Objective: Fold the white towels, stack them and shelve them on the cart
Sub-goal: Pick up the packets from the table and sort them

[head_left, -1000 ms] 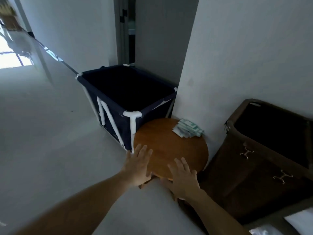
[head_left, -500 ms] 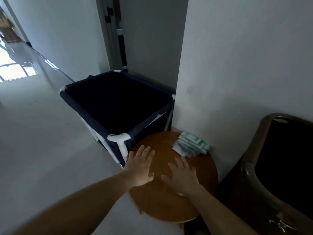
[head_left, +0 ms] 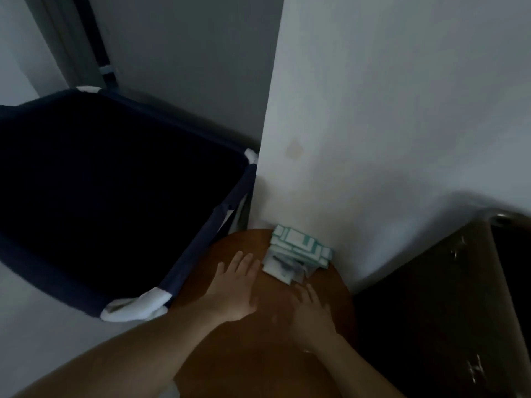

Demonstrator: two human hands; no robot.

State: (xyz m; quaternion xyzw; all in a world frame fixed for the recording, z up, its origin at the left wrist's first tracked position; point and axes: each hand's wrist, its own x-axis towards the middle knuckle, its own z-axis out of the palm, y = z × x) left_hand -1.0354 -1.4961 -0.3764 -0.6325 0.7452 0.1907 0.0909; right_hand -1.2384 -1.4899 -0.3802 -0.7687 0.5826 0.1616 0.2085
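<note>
No white towel shows in this view. A round brown wooden table (head_left: 327, 285) stands against the white wall. Both my hands lie flat on its top with fingers straight. My left hand (head_left: 234, 288) is near the table's left side, its fingertips close to a small stack of white and green packets (head_left: 298, 249) by the wall. My right hand (head_left: 311, 314) rests a little nearer to me, below the packets. Neither hand holds anything.
A dark blue fabric laundry bin (head_left: 198, 254) with white corner fittings stands left of the table, touching its edge. A dark brown bin (head_left: 448, 282) with metal clips stands to the right. The white wall corner (head_left: 344, 139) is straight ahead.
The view has moved in closer over the table. Both hands have slid forward across the tabletop toward the packets, staying flat.
</note>
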